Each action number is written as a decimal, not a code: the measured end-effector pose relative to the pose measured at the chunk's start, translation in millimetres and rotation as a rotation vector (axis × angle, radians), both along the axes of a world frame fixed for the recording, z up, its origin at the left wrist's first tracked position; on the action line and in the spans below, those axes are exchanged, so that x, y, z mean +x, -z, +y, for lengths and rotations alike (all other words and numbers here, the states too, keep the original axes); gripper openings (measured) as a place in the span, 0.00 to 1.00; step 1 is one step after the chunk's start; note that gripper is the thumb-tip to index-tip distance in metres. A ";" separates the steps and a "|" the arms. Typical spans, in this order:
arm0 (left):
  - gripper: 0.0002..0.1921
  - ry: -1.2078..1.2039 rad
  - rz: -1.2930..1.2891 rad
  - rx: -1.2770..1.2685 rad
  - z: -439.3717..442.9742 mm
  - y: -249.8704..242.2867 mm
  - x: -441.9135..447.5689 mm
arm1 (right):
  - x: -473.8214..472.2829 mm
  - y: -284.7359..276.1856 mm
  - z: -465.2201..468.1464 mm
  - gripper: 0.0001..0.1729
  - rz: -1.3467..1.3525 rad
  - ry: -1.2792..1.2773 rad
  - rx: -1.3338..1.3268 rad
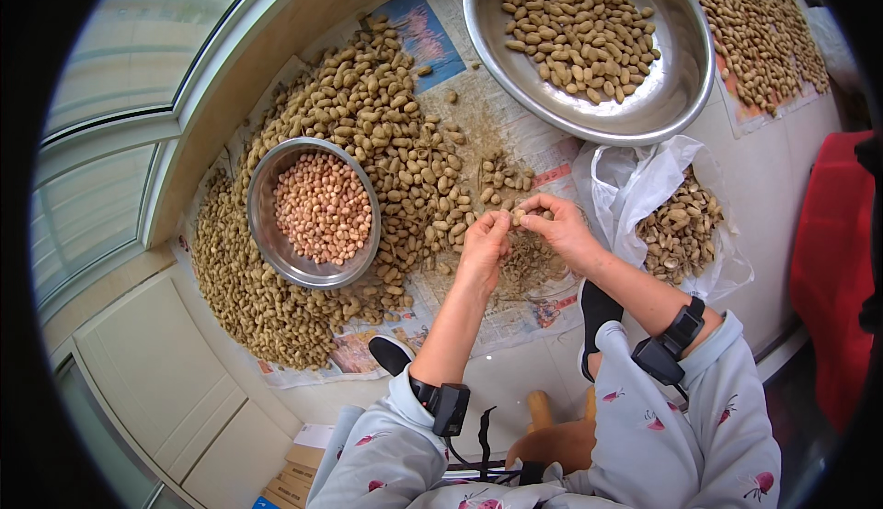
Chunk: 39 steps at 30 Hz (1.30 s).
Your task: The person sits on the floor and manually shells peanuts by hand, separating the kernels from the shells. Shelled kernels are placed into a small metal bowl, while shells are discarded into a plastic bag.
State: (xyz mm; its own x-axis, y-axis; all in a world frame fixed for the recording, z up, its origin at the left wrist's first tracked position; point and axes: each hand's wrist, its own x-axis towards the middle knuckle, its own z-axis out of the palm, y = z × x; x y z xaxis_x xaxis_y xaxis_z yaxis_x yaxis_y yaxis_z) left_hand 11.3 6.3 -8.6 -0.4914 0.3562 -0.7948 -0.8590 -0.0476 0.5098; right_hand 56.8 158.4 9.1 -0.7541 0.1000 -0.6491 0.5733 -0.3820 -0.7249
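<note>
Between the fingertips of both hands is a small peanut pod (517,216), partly covered by the fingers. My left hand (487,238) pinches it from one side and my right hand (556,225) from the other. Beneath them lie stem scraps and debris (528,264) on newspaper, with a few unshelled peanuts (503,174) just beyond. To the left, a steel bowl (374,233) of pinkish shelled kernels (323,209) rests on a large heap of unshelled peanuts (407,157). A white plastic bag (614,185) right of my hands contains empty shells (679,233).
A wide steel basin (662,95) at the top holds unshelled peanuts. More peanuts (759,33) are spread at the upper right. Newspaper (476,330) covers the tiled floor around my shoes (599,316). A red object (831,274) stands right, a window frame (190,105) left.
</note>
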 end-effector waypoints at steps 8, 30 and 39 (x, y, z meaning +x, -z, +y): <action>0.15 0.669 0.879 -0.535 4.5 -10.4 -3.5 | 7.3 3.8 4.7 0.18 0.105 -0.454 0.441; 0.12 0.380 0.886 -0.535 3.2 -13.6 44.3 | 5.0 -2.4 8.4 0.10 -0.001 -0.814 0.496; 0.14 0.306 0.967 -0.480 29.6 -12.1 33.3 | -2.5 -21.0 30.0 0.10 -0.113 -0.536 0.268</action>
State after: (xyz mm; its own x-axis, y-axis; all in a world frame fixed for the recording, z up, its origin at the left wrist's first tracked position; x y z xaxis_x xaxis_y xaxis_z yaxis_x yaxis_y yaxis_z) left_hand 44.6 36.0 3.5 -0.9206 0.3269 -0.2138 -0.0340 0.4782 0.8776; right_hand 54.3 188.4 30.1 -0.6724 -0.1037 -0.7329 0.7143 0.1688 -0.6792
